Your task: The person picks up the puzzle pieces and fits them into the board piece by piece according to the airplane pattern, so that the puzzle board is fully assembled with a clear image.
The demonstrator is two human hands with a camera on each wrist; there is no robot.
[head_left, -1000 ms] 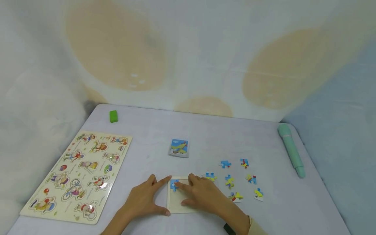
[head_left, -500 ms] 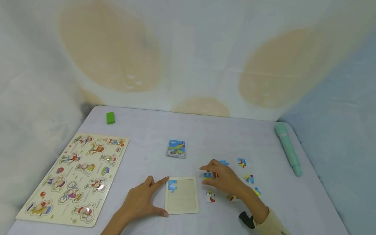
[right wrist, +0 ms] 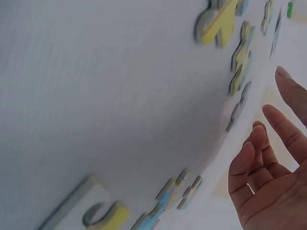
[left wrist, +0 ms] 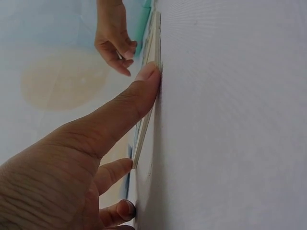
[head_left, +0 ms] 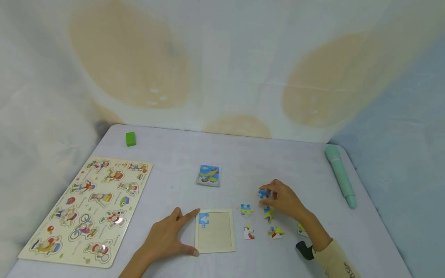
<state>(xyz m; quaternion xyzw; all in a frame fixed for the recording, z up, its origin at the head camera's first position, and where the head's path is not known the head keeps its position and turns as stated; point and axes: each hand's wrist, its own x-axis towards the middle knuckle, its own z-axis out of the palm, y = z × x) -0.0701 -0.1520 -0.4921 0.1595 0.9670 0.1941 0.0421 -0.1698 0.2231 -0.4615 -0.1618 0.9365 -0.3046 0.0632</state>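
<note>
In the head view my left hand (head_left: 167, 235) lies at the left side of a small square wooden puzzle tray (head_left: 232, 231). Its straight index finger and thumb touch the tray's left corners; the left wrist view shows the thumb (left wrist: 120, 112) along the edge. A blue jigsaw piece (head_left: 203, 219) sits in the tray's upper left corner. To the right, my right hand (head_left: 283, 199) hovers with thumb and index finger spread about a blue jigsaw piece (head_left: 264, 194). From the right wrist, the fingers (right wrist: 285, 127) appear raised off the table, with nothing between them.
Several loose jigsaw pieces, among them a blue-and-yellow piece (head_left: 246, 209) and a red-and-white piece (head_left: 248, 233), lie right of the tray. Behind stands a small airplane picture (head_left: 209, 175). A large picture board (head_left: 87, 212), a green block (head_left: 130, 139) and a mint-green wand-shaped object (head_left: 342, 177) lie farther out.
My right hand has left the blue piece in the tray, moved right over the blue-and-yellow piece, then farther back to the loose blue piece. The left hand keeps its place at the tray.
</note>
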